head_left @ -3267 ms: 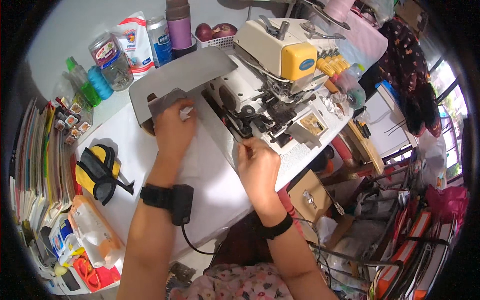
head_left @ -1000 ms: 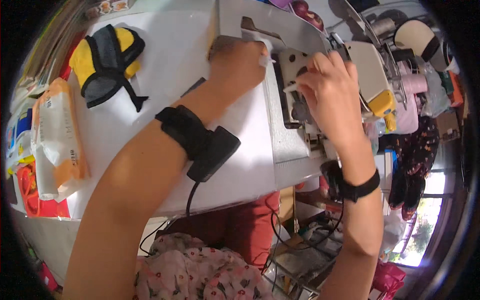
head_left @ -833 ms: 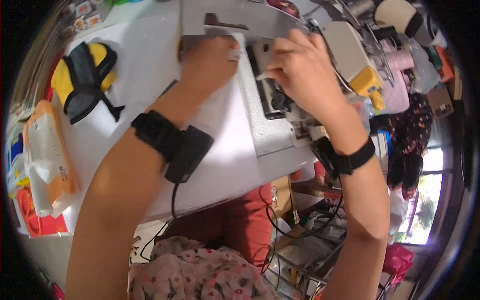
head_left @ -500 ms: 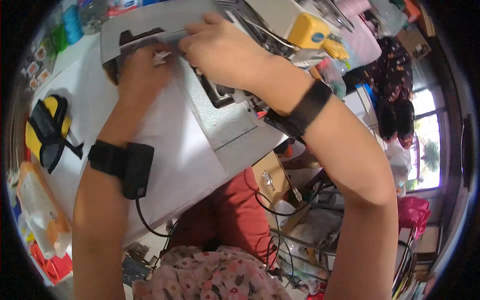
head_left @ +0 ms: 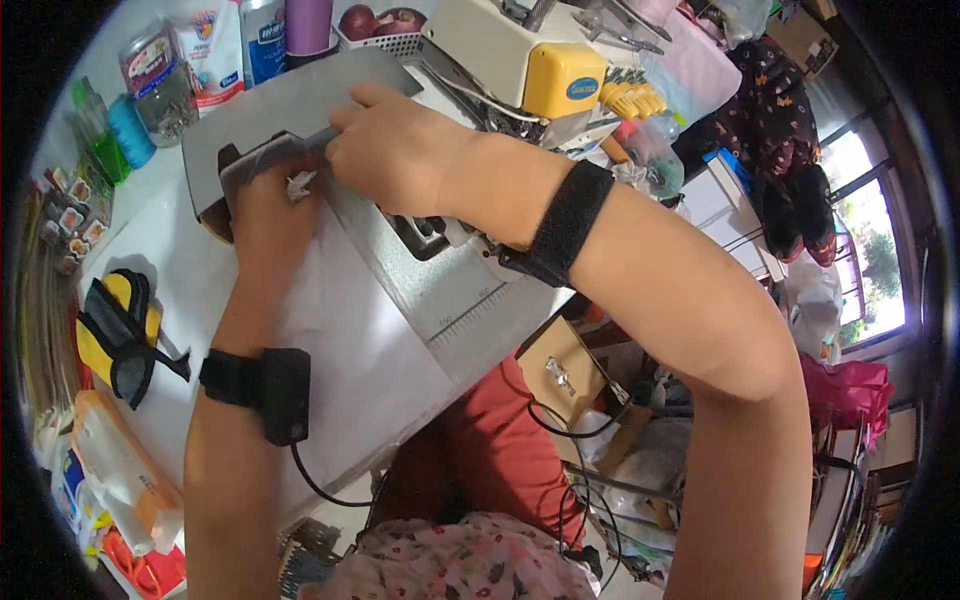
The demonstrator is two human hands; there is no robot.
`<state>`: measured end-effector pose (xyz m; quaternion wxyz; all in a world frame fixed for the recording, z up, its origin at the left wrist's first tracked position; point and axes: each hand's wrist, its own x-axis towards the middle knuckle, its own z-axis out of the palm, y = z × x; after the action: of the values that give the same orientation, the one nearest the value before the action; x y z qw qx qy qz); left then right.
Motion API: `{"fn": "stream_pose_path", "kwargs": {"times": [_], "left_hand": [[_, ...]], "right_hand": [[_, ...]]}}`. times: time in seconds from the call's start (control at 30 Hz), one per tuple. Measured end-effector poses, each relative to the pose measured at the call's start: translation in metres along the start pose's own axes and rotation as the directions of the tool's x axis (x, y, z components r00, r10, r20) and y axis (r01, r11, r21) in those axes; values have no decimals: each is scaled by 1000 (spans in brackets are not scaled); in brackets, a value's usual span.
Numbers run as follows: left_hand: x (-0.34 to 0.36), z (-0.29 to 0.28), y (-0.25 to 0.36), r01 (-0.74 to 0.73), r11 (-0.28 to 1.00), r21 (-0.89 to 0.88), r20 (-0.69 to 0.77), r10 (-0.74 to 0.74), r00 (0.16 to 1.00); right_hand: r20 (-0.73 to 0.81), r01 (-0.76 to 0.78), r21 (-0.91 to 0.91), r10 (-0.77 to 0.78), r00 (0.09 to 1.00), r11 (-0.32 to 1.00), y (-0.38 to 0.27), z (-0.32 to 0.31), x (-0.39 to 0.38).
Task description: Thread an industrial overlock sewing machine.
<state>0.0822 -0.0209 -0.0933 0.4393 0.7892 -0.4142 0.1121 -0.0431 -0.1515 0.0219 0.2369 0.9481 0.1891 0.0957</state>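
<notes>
My left hand (head_left: 272, 212) is closed beside a flat grey sheet-like piece (head_left: 268, 158), with a small crumpled white scrap (head_left: 299, 184) showing between its fingers. My right hand (head_left: 392, 150) is curled just to the right, fingertips pressed together at the end of that grey piece; what they pinch is hidden behind the hand. Both hands are in front of a large grey panel (head_left: 325, 88), whose lower left end shows a brown edge. Under my right wrist lies the sewing machine's metal bed plate (head_left: 400, 285), with a ruler scale along it.
A cream sewing machine (head_left: 485, 45) with a yellow box-shaped part (head_left: 565, 82) stands at the back. Bottles, a jar (head_left: 158, 85) and blue thread (head_left: 132, 130) line the back left. On the white tabletop (head_left: 350, 375) lie black-and-yellow cut pieces (head_left: 122, 330) and an orange-and-white packet (head_left: 120, 470).
The view has shifted, showing more of the back shelf and machine. My left hand has slowed beside the grey piece, and my right hand has come closer to it.
</notes>
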Motion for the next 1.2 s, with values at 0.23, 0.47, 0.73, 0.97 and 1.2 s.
{"fn": "stream_pose_path", "kwargs": {"times": [0.23, 0.47, 0.73, 0.97, 1.2], "left_hand": [[-2, -1, 6, -22, 999, -23, -20, 22, 1000], [-1, -3, 10, 40, 998, 50, 26, -42, 999], [1, 0, 7, 16, 1000, 4, 17, -17, 1000], [2, 4, -5, 3, 1000, -11, 15, -2, 1000], [0, 0, 4, 15, 998, 61, 27, -16, 1000]], "right_hand": [[266, -97, -8, 96, 959, 995, -8, -19, 9], [399, -211, 1, 193, 896, 977, -21, -24, 10], [130, -213, 39, 207, 970, 976, -17, -22, -2], [84, -264, 96, 257, 963, 960, -12, -27, -3], [-44, -235, 47, 237, 971, 971, -10, -34, -5]]}}
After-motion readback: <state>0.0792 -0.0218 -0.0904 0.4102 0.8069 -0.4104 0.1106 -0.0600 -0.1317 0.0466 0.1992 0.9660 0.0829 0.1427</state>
